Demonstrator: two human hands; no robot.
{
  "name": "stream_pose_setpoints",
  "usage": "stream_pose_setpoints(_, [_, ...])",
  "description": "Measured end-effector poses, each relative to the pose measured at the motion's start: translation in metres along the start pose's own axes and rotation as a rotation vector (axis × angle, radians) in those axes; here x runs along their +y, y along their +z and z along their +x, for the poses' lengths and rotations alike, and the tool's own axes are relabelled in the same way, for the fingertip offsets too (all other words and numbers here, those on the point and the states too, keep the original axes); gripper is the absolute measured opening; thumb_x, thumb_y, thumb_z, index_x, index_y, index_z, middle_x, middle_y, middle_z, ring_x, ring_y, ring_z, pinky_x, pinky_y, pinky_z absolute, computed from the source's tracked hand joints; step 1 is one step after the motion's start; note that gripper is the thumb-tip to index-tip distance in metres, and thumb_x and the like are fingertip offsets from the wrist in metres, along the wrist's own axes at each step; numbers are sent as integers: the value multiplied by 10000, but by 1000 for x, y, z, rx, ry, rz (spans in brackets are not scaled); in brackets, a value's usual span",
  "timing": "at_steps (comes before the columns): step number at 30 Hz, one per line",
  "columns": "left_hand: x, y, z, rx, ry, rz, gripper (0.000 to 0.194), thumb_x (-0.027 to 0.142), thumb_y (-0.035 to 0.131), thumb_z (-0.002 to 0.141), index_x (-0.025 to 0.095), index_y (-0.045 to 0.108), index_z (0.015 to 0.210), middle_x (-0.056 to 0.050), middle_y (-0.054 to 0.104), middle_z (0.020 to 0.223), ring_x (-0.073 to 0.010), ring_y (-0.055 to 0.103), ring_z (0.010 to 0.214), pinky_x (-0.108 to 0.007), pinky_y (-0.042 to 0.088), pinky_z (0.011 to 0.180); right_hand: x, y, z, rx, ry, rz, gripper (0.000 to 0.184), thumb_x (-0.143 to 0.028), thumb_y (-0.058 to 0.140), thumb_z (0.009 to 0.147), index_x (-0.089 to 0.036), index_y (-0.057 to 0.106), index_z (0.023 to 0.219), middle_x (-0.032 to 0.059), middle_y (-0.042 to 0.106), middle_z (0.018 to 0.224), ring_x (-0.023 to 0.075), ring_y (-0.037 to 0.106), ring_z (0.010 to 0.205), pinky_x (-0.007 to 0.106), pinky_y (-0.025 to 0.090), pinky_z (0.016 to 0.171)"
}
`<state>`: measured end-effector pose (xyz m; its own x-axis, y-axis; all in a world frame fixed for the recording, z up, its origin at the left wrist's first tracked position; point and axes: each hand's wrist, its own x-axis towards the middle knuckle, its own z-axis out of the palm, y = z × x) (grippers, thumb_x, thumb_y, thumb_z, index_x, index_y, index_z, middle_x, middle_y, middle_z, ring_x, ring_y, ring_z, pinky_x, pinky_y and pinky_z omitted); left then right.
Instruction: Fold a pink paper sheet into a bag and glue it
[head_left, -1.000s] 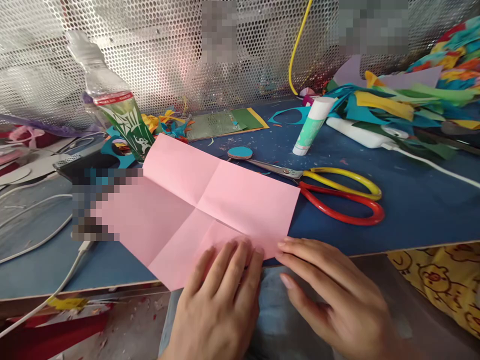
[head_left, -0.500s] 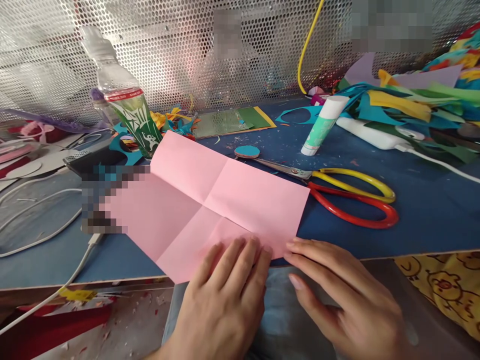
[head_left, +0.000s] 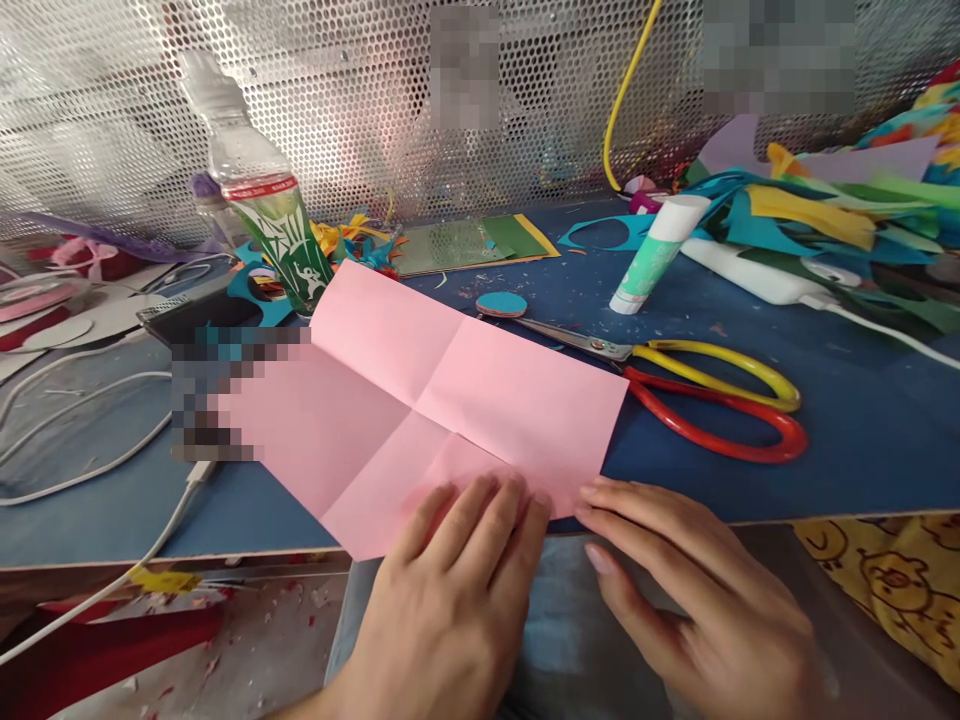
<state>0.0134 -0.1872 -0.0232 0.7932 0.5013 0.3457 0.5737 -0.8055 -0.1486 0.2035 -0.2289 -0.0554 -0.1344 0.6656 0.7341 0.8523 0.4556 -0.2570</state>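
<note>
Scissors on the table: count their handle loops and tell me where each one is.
2. On the scissors, the yellow loop lies on the far side, and the red loop lies nearer the right hand. Neither is hidden.

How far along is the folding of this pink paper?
Already made: crossing creases on the pink paper. In hand: the left hand presses on a small flap, while the right hand has its fingertips at the near edge. Left: most of the sheet lies unfolded and the scissors lie untouched; how many folds remain, I cannot tell.
</note>
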Motion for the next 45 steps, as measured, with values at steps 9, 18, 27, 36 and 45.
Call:
stream_pose_setpoints(9, [-9, -19, 9, -4, 75, -64, 350, 137, 332, 892, 80, 515, 1185, -84, 603, 1170, -191, 572, 1045, -320, 500, 840, 4, -14, 20, -163, -39, -35, 177, -188, 464, 863, -201, 640, 878, 46, 674, 865, 165, 648, 755, 301, 538, 702])
stream_pose_setpoints(18, [-11, -22, 16, -23, 158, 40, 253, 96, 452, 840, 59, 571, 1059, -86, 662, 1035, -192, 626, 917, -283, 534, 693, 18, -24, 49, -329, -383, -50, 299, -110, 347, 898, -158, 642, 907, 49, 680, 847, 161, 635, 748, 305, 529, 668])
stream_pose_setpoints(27, [-2, -12, 24, 7, 93, 116, 331, 50, 427, 808, 9, 543, 1115, -139, 639, 1073, -218, 612, 954, -300, 541, 712, 26, -24, 70, -323, -618, -239, 405, 4, 261, 850, -143, 638, 837, 36, 690, 741, 155, 628, 653, 301, 506, 610])
stream_pose_setpoints(36, [19, -13, 52, -177, -176, 86, 345, 61, 457, 793, 13, 564, 1118, -164, 643, 1039, -246, 620, 915, -341, 555, 687, 48, -16, 81, -353, -675, -270, 335, -34, 305, 866, -134, 624, 876, 53, 690, 797, 164, 632, 725, 310, 511, 669])
stream_pose_setpoints(45, [30, -12, 52, -165, -280, 104, 396, 64, 424, 791, 29, 547, 1166, -145, 643, 1023, -234, 609, 869, -330, 559, 619, 56, -15, 82, -435, -562, -117, 355, -90, 270, 905, -165, 606, 990, 56, 687, 925, 145, 642, 838, 310, 527, 742])
